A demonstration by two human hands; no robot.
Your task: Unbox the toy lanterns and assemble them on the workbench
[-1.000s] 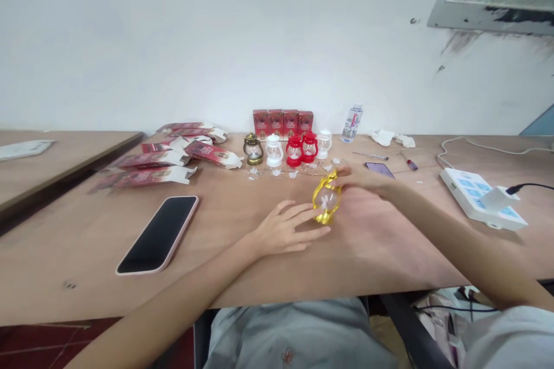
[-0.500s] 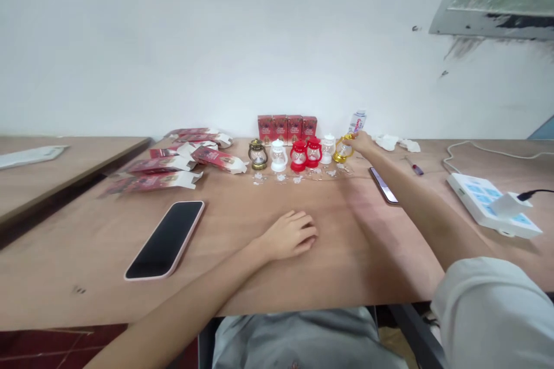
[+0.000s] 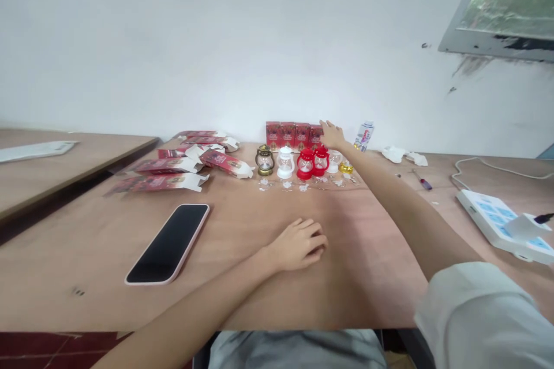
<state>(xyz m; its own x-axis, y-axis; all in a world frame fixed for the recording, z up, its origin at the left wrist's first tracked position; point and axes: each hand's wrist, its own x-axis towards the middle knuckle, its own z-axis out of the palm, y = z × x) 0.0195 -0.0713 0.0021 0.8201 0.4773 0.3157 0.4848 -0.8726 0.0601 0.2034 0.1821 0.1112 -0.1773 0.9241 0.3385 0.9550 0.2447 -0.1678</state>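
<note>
left hand (image 3: 299, 245) lies palm down on the bare middle of the table (image 3: 242, 294), fingers loosely curled and holding nothing. right hand (image 3: 331, 134) is stretched far out to the back of the table, fingers extended and empty. its fingertips are at the right end of the row of red boxes (image 3: 291, 134) standing against the wall; whether they press on the box cannot be told.

at far left lie flattened red cartons (image 3: 167, 168), and nearer the body a phone (image 3: 168, 242) lies face up. in front of the boxes stands a row of small lanterns: a bronze lantern (image 3: 264, 160), a white lantern (image 3: 284, 162) and two red lanterns (image 3: 312, 161). the gold lantern (image 3: 346, 168) ends the row on the right, just beside the right forearm and partly hidden by it. past the arm stand a bottle (image 3: 364, 135) by the wall, a screwdriver (image 3: 422, 180) and a white power strip (image 3: 497, 219) at the right edge.
</note>
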